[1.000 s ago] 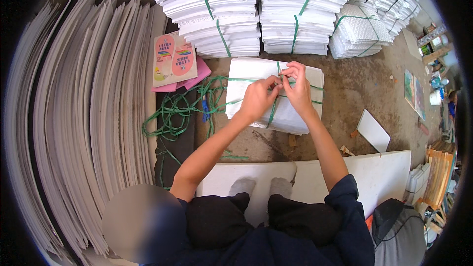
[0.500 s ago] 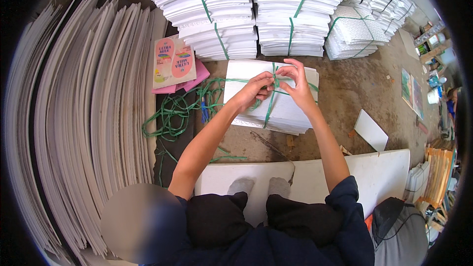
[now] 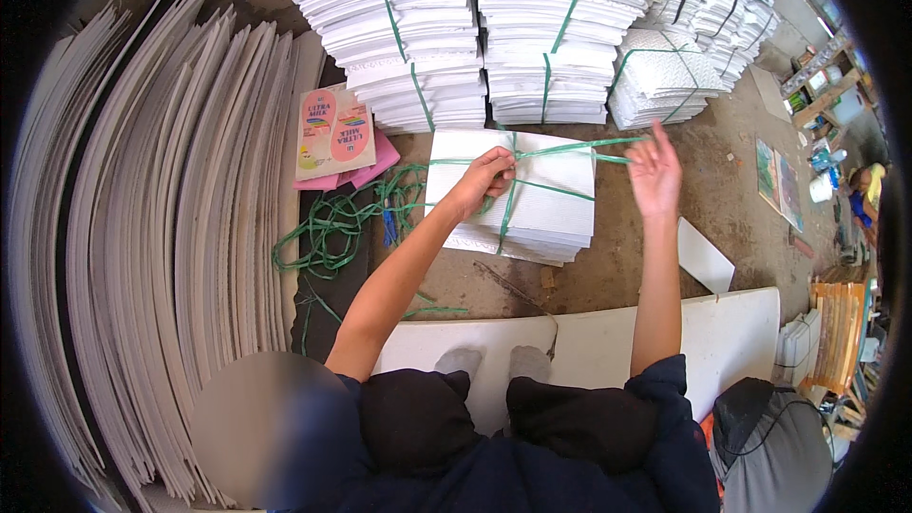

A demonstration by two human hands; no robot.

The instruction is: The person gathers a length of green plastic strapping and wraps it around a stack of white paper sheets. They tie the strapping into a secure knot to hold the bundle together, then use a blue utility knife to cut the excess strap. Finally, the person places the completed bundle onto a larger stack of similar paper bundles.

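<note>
A stack of white sheets lies on the floor in front of me, with green plastic twine crossing over its top. My left hand is closed on the twine near the middle of the stack, at the crossing. Out past the stack's right side, my right hand pinches the twine, drawn out taut in two strands between the hands. Its index finger points up. Further twine lies in a loose tangle left of the stack, beside a blue tool whose kind I cannot make out.
Tall tied stacks of white sheets stand behind. Upright boards fill the left side. A printed carton piece lies on pink sheets. A white panel lies to the right. My feet rest on a white board.
My right hand has moved right, away from my left hand, pulling the green twine out straight. My left hand stays near the crossing.
</note>
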